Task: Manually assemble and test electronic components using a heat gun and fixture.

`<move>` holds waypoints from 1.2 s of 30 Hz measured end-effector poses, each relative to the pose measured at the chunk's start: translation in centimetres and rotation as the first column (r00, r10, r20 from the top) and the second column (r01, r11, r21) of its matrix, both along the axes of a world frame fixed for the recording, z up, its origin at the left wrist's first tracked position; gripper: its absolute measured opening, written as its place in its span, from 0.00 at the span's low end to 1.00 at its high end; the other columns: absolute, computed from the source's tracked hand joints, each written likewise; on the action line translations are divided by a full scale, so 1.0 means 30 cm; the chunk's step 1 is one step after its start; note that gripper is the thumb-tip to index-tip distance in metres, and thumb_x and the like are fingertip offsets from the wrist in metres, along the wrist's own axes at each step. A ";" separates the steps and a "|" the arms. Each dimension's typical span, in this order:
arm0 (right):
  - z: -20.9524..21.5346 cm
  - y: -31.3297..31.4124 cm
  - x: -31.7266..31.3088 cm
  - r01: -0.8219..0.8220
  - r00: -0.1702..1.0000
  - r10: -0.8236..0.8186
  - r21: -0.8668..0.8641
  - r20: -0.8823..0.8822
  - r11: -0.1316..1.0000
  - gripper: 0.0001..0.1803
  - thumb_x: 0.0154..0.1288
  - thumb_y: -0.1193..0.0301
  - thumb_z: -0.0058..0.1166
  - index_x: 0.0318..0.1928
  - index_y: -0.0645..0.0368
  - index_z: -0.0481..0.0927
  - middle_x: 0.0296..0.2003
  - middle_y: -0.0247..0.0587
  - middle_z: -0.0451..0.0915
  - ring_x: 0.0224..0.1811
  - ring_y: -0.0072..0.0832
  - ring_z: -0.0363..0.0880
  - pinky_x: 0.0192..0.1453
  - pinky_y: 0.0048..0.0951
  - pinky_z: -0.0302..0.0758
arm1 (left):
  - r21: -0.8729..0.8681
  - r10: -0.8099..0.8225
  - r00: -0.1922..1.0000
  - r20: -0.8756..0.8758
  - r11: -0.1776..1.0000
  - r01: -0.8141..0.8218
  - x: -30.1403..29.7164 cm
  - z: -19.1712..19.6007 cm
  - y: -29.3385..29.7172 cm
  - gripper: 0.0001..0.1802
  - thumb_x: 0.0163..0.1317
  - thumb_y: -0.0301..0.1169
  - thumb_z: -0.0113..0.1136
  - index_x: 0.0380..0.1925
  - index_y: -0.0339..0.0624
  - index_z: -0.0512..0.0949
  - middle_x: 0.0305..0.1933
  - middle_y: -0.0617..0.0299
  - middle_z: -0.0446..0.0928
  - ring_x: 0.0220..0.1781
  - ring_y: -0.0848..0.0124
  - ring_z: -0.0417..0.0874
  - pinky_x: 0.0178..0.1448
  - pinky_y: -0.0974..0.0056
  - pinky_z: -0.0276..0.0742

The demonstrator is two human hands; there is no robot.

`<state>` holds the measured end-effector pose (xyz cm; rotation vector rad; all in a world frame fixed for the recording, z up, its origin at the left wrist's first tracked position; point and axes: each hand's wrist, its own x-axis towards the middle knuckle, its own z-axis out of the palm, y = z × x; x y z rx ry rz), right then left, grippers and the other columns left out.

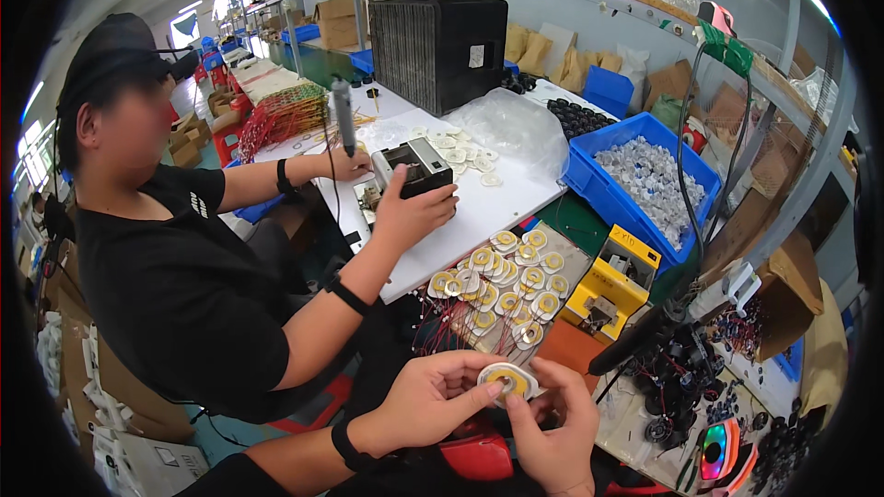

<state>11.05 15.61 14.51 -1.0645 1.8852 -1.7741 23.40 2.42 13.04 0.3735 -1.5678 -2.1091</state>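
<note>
Both my hands hold one small white ring-shaped part with a yellow centre [508, 379] low in the picture. My left hand [433, 396] cups it from the left with the thumb on its rim. My right hand [552, 428] pinches it from the right and below. Just above lies a pile of several like rings with thin red wires [502, 281] on the bench. A red object [474, 456] sits under my wrists.
A co-worker in black [184, 267] sits at left, one hand on a small black box [419, 166], the other holding a grey electric screwdriver [343, 115]. A yellow fixture [612, 285], a blue bin of silvery parts [645, 179] and small black fans [677, 387] stand to the right.
</note>
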 end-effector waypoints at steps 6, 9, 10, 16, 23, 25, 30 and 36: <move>-0.010 -0.002 -0.018 0.091 0.787 -0.118 -0.075 -0.606 0.993 0.24 0.50 0.79 0.75 0.51 0.56 0.85 0.46 0.42 0.77 0.37 0.24 0.79 0.36 0.22 0.75 | 0.000 0.000 1.000 0.016 1.000 0.000 -0.006 -0.002 0.008 0.22 0.73 0.25 0.63 0.64 0.28 0.75 0.55 0.54 0.85 0.53 0.73 0.86 0.60 0.70 0.82; -0.009 0.007 -0.023 0.131 0.813 -0.139 -0.055 -0.566 0.990 0.24 0.49 0.79 0.76 0.49 0.55 0.86 0.47 0.41 0.75 0.36 0.24 0.76 0.34 0.21 0.73 | 0.020 -0.030 1.000 -0.001 0.999 0.030 -0.011 -0.006 0.005 0.23 0.73 0.25 0.64 0.65 0.28 0.75 0.57 0.53 0.84 0.55 0.73 0.86 0.60 0.68 0.83; -0.005 0.009 -0.020 0.130 0.859 -0.115 -0.006 -0.499 0.992 0.24 0.48 0.79 0.76 0.49 0.55 0.86 0.49 0.40 0.74 0.35 0.23 0.75 0.34 0.21 0.72 | 0.030 -0.039 0.999 -0.010 0.999 0.039 -0.006 -0.007 0.006 0.24 0.73 0.25 0.64 0.65 0.28 0.74 0.57 0.53 0.84 0.55 0.72 0.86 0.61 0.68 0.83; 0.042 0.012 -0.053 0.000 0.796 -0.101 -0.166 -0.596 0.986 0.15 0.65 0.80 0.68 0.51 0.64 0.83 0.45 0.41 0.78 0.35 0.23 0.76 0.39 0.25 0.74 | 0.128 -0.100 0.993 -0.056 0.986 0.107 0.000 0.023 0.007 0.25 0.72 0.24 0.64 0.66 0.29 0.74 0.58 0.52 0.84 0.58 0.70 0.86 0.63 0.66 0.82; -0.001 0.031 -0.055 0.002 0.932 -0.023 -0.058 -0.363 0.998 0.25 0.52 0.78 0.76 0.53 0.55 0.87 0.39 0.38 0.76 0.36 0.19 0.81 0.35 0.18 0.77 | 0.191 -0.113 0.993 -0.028 0.975 0.117 0.022 0.004 0.001 0.24 0.74 0.25 0.62 0.67 0.30 0.73 0.56 0.53 0.84 0.53 0.72 0.86 0.60 0.67 0.84; 0.014 0.029 -0.053 -0.052 0.864 -0.016 -0.122 -0.503 0.991 0.20 0.59 0.81 0.71 0.52 0.63 0.83 0.47 0.44 0.75 0.33 0.25 0.74 0.35 0.25 0.72 | 0.195 -0.089 0.996 -0.015 0.977 0.090 0.021 0.006 0.008 0.23 0.75 0.26 0.61 0.67 0.30 0.73 0.55 0.54 0.85 0.50 0.74 0.86 0.58 0.68 0.84; 0.040 0.029 -0.043 -0.024 0.843 -0.044 -0.120 -0.536 0.993 0.19 0.59 0.81 0.71 0.52 0.63 0.83 0.45 0.42 0.76 0.32 0.24 0.73 0.34 0.26 0.70 | 0.159 -0.119 0.992 -0.041 0.979 0.124 0.015 0.011 0.012 0.23 0.75 0.25 0.60 0.67 0.30 0.73 0.57 0.53 0.84 0.54 0.72 0.86 0.61 0.67 0.83; 0.060 0.020 -0.046 -0.028 0.798 -0.051 -0.121 -0.601 0.992 0.19 0.59 0.82 0.71 0.52 0.63 0.84 0.43 0.42 0.76 0.31 0.26 0.74 0.33 0.26 0.71 | 0.131 -0.114 0.993 -0.039 0.984 0.118 0.020 0.006 0.007 0.23 0.75 0.24 0.60 0.67 0.29 0.73 0.59 0.52 0.83 0.58 0.71 0.85 0.65 0.65 0.82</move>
